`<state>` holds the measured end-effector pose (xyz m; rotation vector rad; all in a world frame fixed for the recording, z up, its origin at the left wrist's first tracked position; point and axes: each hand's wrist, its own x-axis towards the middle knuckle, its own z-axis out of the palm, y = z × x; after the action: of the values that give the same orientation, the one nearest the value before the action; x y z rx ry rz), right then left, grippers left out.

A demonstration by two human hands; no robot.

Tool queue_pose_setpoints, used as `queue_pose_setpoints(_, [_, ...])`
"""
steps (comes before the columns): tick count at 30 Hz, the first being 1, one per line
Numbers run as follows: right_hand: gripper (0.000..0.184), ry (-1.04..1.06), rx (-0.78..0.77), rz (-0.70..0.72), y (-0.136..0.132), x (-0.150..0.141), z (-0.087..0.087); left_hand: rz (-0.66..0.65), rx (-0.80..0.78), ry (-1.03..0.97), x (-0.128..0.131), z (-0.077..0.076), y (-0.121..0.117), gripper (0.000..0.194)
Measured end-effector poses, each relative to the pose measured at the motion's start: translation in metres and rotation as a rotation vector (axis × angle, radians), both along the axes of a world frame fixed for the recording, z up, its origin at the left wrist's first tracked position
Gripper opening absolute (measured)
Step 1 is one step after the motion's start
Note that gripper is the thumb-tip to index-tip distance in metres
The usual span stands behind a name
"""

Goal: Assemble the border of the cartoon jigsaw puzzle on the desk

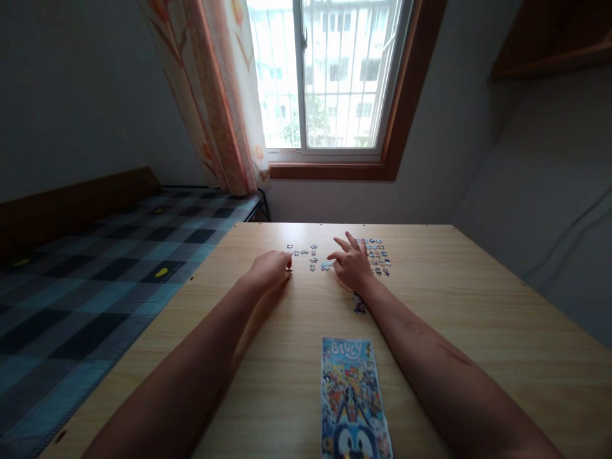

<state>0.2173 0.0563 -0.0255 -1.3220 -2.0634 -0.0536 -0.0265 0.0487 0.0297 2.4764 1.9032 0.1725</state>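
Note:
Toward the far side of the wooden table, my left hand is closed in a pinch on a small jigsaw puzzle piece. Just beyond it and to its right lie several loose puzzle pieces. My right hand has its fingers spread, resting on or just above the table; contact is unclear. Left of those fingers is a light-blue joined bit of puzzle. Rows of pieces lie to the right, partly behind that hand. A dark joined section sits below its wrist.
A picture card printed "BLUEY" lies at the near middle of the table, between my forearms. To the left stands a bed with a checked cover. Beyond the table's far edge are a wall, a curtain and a barred window.

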Motion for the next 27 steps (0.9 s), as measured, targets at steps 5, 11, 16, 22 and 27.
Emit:
queue_pose_setpoints(5, [0.03, 0.008, -0.039, -0.004, 0.0, -0.001, 0.002, -0.031, -0.015, 0.007, 0.008, 0.001, -0.004, 0.018])
queue_pose_setpoints(11, [0.03, 0.02, -0.07, 0.005, 0.0, -0.002, 0.002, -0.155, -0.122, -0.422, 0.035, -0.007, -0.011, 0.012])
queue_pose_setpoints(16, [0.029, 0.009, -0.101, 0.022, 0.0, -0.004, 0.004, -0.069, -0.01, -0.474, 0.06, -0.021, -0.025, 0.018])
queue_pose_setpoints(22, [0.029, 0.01, -0.116, 0.051, 0.0, -0.005, 0.005, -0.034, 0.147, -0.326, 0.07, -0.026, -0.03, 0.02])
queue_pose_setpoints(27, [0.03, 0.008, -0.131, 0.053, 0.001, -0.006, 0.004, -0.042, 0.176, -0.315, 0.072, -0.032, -0.025, 0.022])
